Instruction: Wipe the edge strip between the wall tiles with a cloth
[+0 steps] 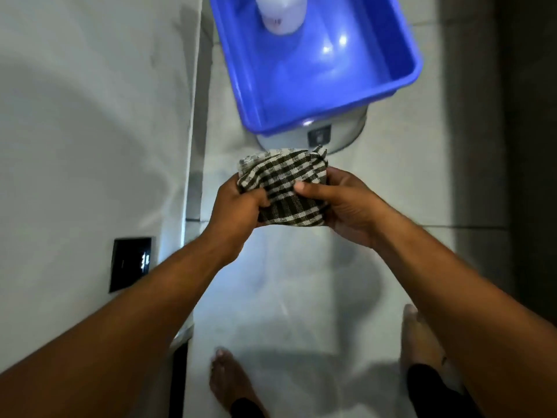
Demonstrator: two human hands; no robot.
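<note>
Bare feet point(232, 384) planted on the pale floor, a person bunches a checked cloth point(284, 188) between both hands, left hand point(238, 203) and right hand point(340, 203) each closed tight on it, apparently folding it into a pad for wiping. The metal edge strip point(193, 188) runs down the wall corner just left of them, untouched. Beyond, a blue tub point(404, 76) holds a white bottle point(281, 13).

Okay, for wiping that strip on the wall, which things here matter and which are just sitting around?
For the job:
- checked cloth, gripped by left hand and right hand
- metal edge strip on the wall

Just lying about:
- blue tub
- white bottle in the tub
- black wall panel
</note>
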